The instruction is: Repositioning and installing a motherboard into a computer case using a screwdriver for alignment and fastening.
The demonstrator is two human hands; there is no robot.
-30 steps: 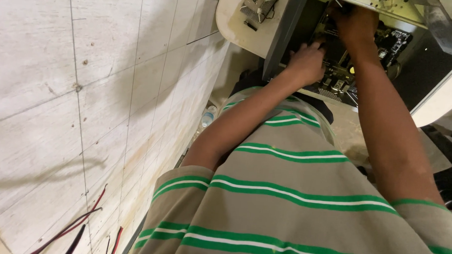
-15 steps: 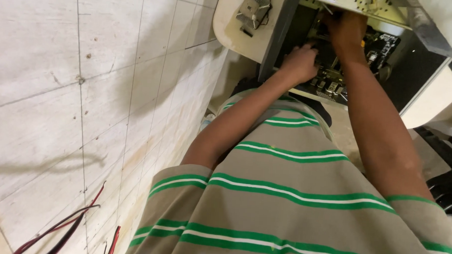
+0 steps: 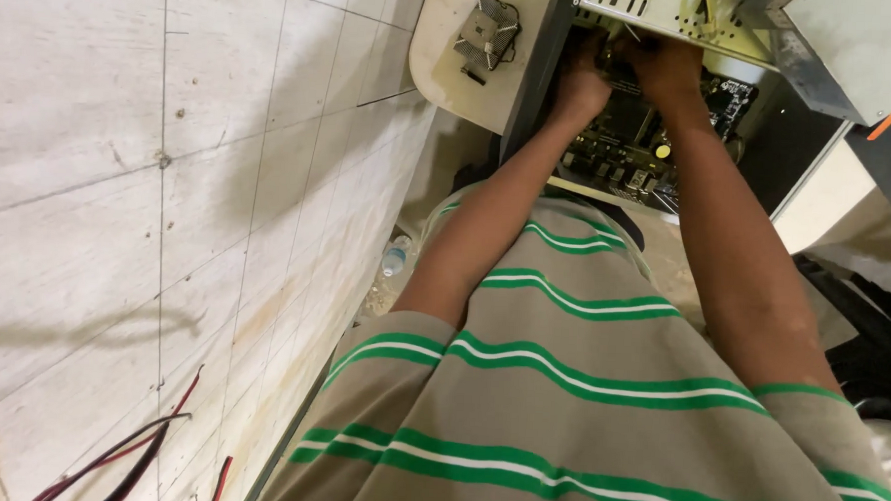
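An open computer case (image 3: pixel 671 21) lies on a pale table at the top of the head view, with a dark circuit board (image 3: pixel 637 139) inside. My left hand (image 3: pixel 582 79) reaches into the case at its left side, fingers curled over the board's far edge. Close beside it, my right hand (image 3: pixel 667 66) is bunched under the case's perforated metal frame. Both sets of fingertips are hidden, so I cannot tell what they grip. My striped beige and green shirt (image 3: pixel 578 403) fills the lower part of the view.
A metal heatsink with fan (image 3: pixel 487 33) lies on the pale table (image 3: pixel 442 73) left of the case. A tiled wall (image 3: pixel 171 192) runs along the left. Red and black cables (image 3: pixel 122 457) hang at bottom left. A plastic bottle (image 3: pixel 395 256) lies on the floor.
Both hands have moved deeper into the case and closer together. The view has shifted slightly toward the case.
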